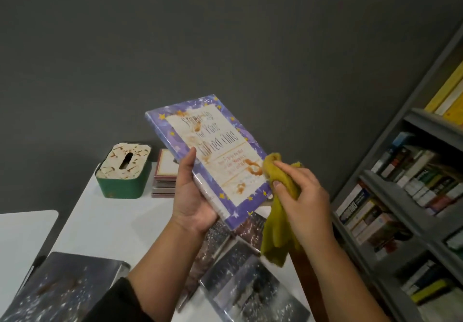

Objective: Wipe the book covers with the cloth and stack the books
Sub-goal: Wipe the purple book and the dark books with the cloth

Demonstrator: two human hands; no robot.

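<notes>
Grey wall behind, white counter (112, 224) below; left hand (193, 196) grips the purple star-bordered book (213, 151) by its spine edge, thumb on the cover, holding it tilted above the counter with brown stains visible on the cover. Right hand (303, 201) has fingers curled round a yellow cloth (278, 221), pressing it on the cover's lower right corner, rest of the cloth hanging down. Under the hands dark starry books (240, 279) lie loose on the counter, one more (60, 286) at near left, a small stack (164, 173) beside a green tissue box (122, 171) at the back, bookshelf (400, 196) to the right.
</notes>
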